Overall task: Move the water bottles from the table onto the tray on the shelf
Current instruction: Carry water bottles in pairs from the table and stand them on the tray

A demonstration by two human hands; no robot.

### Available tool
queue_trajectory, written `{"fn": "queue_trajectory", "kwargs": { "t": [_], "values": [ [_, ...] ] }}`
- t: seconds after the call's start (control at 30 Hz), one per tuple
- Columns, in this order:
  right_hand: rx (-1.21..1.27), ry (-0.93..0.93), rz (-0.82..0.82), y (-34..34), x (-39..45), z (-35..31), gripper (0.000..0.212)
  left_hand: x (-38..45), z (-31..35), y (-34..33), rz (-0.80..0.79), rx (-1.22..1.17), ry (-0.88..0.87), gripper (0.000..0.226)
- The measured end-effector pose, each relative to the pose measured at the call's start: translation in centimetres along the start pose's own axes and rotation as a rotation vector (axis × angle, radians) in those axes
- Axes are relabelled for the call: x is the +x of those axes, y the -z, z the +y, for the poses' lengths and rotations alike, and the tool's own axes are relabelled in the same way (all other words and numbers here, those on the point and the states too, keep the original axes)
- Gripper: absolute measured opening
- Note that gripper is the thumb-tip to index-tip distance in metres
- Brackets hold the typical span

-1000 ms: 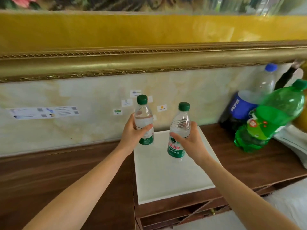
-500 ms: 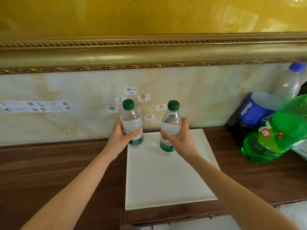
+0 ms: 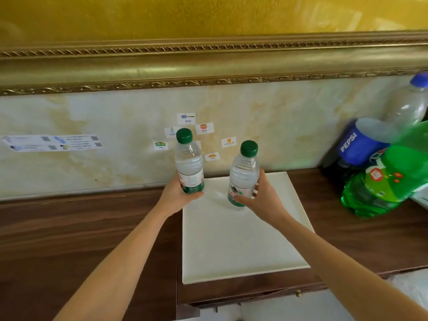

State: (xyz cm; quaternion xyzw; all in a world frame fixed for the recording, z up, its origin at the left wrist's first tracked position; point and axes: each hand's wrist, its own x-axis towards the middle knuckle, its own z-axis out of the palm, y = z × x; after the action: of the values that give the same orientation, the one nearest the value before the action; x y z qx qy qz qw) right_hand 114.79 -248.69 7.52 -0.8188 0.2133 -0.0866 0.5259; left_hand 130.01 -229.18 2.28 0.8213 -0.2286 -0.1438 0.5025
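Now both bottles sit lower than a second ago, carried down toward the tray's far edge, so the set-down looks near. At about nine o'clock from the tray's middle, the left hand (image 3: 179, 197) wraps the lower half of the left bottle (image 3: 189, 163), held upright over the tray's far left corner; whether its base touches anything I cannot tell. Toward twelve o'clock, the right hand (image 3: 259, 197) grips the right bottle (image 3: 244, 173), tilted slightly, its base at or just above the tray (image 3: 243, 246).

Both bottles are clear ribbed plastic with green screw caps and green-and-white labels. The tray is a flat, pale, matte square with a low rim, resting on a dark wood-grain shelf (image 3: 69, 239). At three o'clock lie big soda bottles (image 3: 379, 181), blue-labelled and green.
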Motion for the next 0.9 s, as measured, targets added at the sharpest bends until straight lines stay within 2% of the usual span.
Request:
{"fn": "queue_trajectory", "kwargs": {
  "t": [0.2, 0.53, 0.9],
  "values": [
    [-0.007, 0.000, 0.029, -0.7, -0.3, 0.2, 0.068, 0.0, -0.3, 0.2, -0.004, 0.009, 0.017, 0.070],
    [-0.053, 0.036, -0.093, -2.7, 2.2, -0.3, 0.073, -0.4, -0.3, 0.3, -0.045, -0.010, 0.023, 0.067],
    [-0.043, 0.065, -0.124, -4.9, 5.5, -0.8, 0.074, -0.4, -0.5, 0.5, -0.068, -0.048, 0.015, 0.070]
  ]
}}
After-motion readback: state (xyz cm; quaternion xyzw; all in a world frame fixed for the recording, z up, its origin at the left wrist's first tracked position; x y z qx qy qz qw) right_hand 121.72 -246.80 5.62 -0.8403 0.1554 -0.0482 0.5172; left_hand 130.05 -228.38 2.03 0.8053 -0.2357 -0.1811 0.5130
